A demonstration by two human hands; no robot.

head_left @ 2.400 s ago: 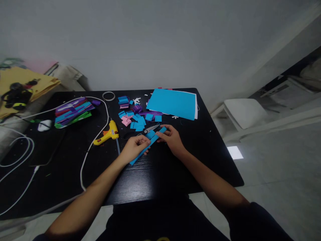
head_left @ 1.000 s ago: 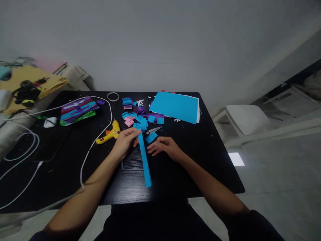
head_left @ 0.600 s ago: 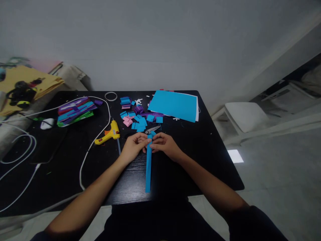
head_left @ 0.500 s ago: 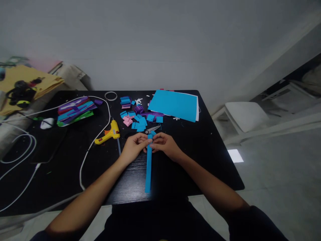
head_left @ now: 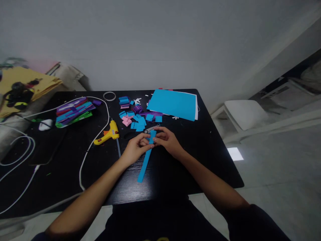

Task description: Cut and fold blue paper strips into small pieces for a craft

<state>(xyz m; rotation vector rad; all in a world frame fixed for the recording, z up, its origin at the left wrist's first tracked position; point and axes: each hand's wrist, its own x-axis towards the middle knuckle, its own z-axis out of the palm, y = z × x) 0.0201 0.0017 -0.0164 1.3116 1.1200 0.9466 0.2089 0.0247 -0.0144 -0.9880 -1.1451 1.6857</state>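
Observation:
Both hands meet at the upper end of a long blue paper strip, which slants down toward the table's front edge. The fingers of my left hand are closed on the strip from the left, thumb on top. From the other side, my right hand pinches its far end between thumb and fingers. Just beyond the hands lie scissors, partly hidden by them. Small cut pieces of blue paper and pink paper lie behind the scissors.
A yellow glue gun lies left of my hands, beside a white cable. Blue sheets lie at the back right of the black table. Bundled coloured strips and a tape ring sit at the back left.
The strip's near end has swung left and slightly away from me, so the strip now slants. Its upper end has turned a little to the right within my fingers.

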